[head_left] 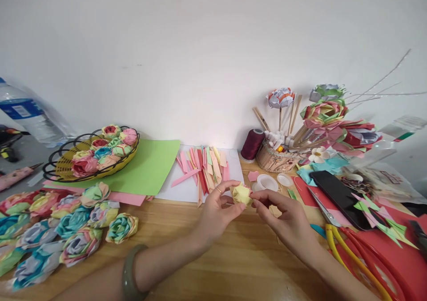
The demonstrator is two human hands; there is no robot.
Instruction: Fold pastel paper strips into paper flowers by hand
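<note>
A small yellow folded-paper flower (242,194) is held above the wooden table, near the middle of the view. My left hand (218,207) grips it between thumb and fingers from the left. From the right, my right hand (282,209) pinches at the flower's edge, where a little pink shows; the exact spot under those fingertips is hidden. Behind my left hand, folded paper strips (207,167) in pink, red, cream and green lie piled on a white sheet (167,189). Round white lids (267,182) sit just beyond my right hand.
At left, finished paper flowers (80,243) cover the table beside a yellow basket (62,167) of more flowers on green paper (160,158). To the right are a pot (278,158) with sticks, maroon thread (252,145), a black phone (336,198) and scissors (353,256).
</note>
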